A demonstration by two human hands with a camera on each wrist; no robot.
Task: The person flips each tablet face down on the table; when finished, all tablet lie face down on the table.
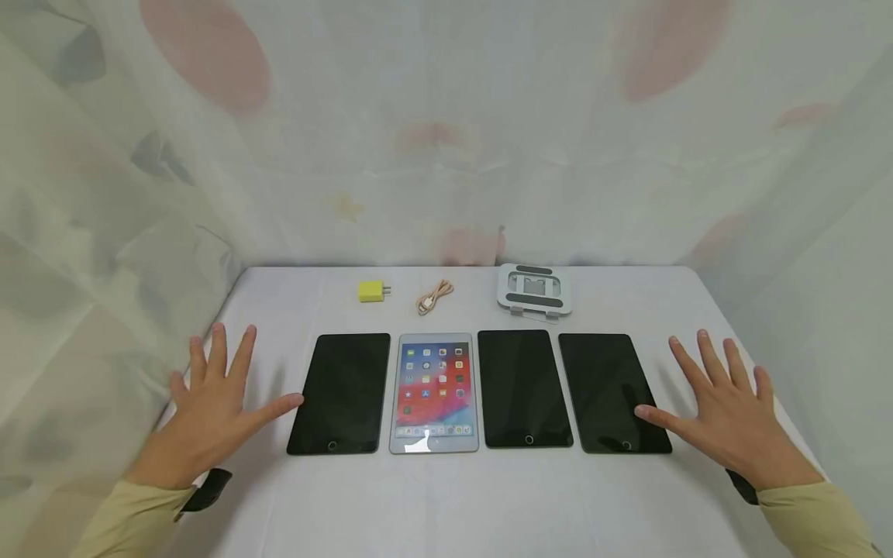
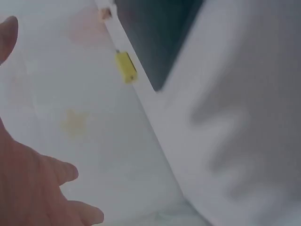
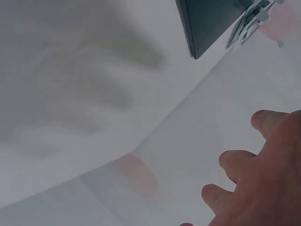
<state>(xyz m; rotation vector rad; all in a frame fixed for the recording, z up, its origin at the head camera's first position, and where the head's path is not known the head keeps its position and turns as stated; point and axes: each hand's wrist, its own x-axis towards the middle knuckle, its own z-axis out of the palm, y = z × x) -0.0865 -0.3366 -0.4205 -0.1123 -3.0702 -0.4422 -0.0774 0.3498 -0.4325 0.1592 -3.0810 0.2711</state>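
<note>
Four tablets lie in a row on the white table. In the head view a dark tablet (image 1: 339, 391) is at the left, then a white-framed tablet (image 1: 434, 391) with a lit home screen, a second dark tablet (image 1: 523, 387) and a third dark tablet (image 1: 605, 380) at the right. My left hand (image 1: 212, 411) hovers left of the row, fingers spread, its thumb tip overlapping the leftmost tablet's edge. Past the other end my right hand (image 1: 729, 411) is spread the same way, its thumb overlapping the rightmost tablet. Both hands hold nothing, and their shadows fall on the tabletop.
Behind the tablets stand a yellow charger plug (image 1: 371, 291), a coiled beige cable (image 1: 434, 297) and a folded grey tablet stand (image 1: 534, 291). White patterned curtains (image 1: 432, 155) hang along the table's back and sides. The white tabletop (image 1: 432, 504) extends in front of the row.
</note>
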